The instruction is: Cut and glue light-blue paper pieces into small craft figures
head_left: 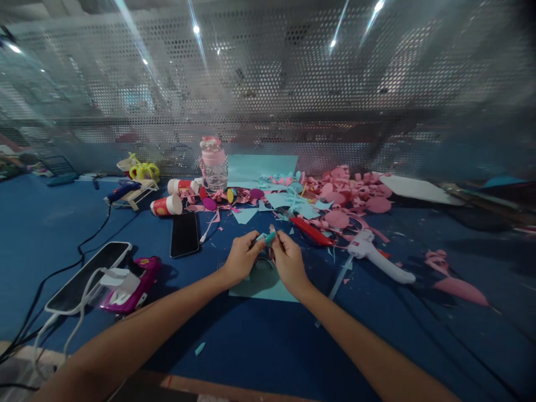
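Note:
A small strip of teal paper (pixel 270 238) is pinched between the fingertips of both hands. My left hand (pixel 242 258) grips it from the left, thumb and forefinger together. My right hand (pixel 288 261) holds its other side; what else lies in those fingers is too small to make out. Under the hands, a sheet of light teal paper (pixel 266 287) lies on the blue table (pixel 234 346), partly hidden. A red-handled tool (pixel 312 231), its kind unclear, lies just past my right hand. Further right is a white glue gun (pixel 383 262) with a clear glue stick (pixel 339 287).
Pink paper circles and scraps (pixel 337 195) are heaped at the back. A pink-lidded bottle (pixel 215 167), paper cups (pixel 166 206) and a black phone (pixel 185 234) stand or lie left of them. Another phone (pixel 90 276) and cables lie further left. A perforated metal panel (pixel 268 84) closes the back.

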`<state>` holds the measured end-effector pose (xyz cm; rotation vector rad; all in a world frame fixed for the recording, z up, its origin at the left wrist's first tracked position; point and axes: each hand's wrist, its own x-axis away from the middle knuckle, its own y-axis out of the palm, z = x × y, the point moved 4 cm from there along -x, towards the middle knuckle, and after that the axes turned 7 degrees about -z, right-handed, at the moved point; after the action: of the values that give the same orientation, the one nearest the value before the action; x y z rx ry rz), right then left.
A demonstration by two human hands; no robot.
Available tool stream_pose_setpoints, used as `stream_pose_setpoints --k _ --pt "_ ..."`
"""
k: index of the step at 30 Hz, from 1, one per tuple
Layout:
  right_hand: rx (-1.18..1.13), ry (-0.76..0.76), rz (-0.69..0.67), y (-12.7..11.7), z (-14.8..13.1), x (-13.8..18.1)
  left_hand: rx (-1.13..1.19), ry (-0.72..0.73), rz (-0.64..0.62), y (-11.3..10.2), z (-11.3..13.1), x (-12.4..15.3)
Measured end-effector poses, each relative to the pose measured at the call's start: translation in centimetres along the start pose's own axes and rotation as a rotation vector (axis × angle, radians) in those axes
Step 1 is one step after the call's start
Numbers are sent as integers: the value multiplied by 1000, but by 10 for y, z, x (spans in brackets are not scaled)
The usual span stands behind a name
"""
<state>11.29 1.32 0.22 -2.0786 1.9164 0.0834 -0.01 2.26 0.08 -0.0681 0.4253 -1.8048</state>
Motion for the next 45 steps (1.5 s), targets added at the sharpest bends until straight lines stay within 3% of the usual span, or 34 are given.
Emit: stream_pose_setpoints --k 9,17,24,29,35,45 --pt "269 -99 -45 -5 -4 -3 138 -3 10 0 0 -1" --pt "283 -44 -54 1 -1 -1 142 39 105 -2 1 3" --pt "221 -59 -90 3 -2 0 150 24 114 -1 3 5" --pt "229 -89 -113 3 -3 0 187 5 86 0 -1 3" --pt "275 -108 -130 2 -3 -2 241 35 -33 1 -1 -1" --pt "440 -107 -128 1 -2 -4 251 88 -47 -7 -2 -6"
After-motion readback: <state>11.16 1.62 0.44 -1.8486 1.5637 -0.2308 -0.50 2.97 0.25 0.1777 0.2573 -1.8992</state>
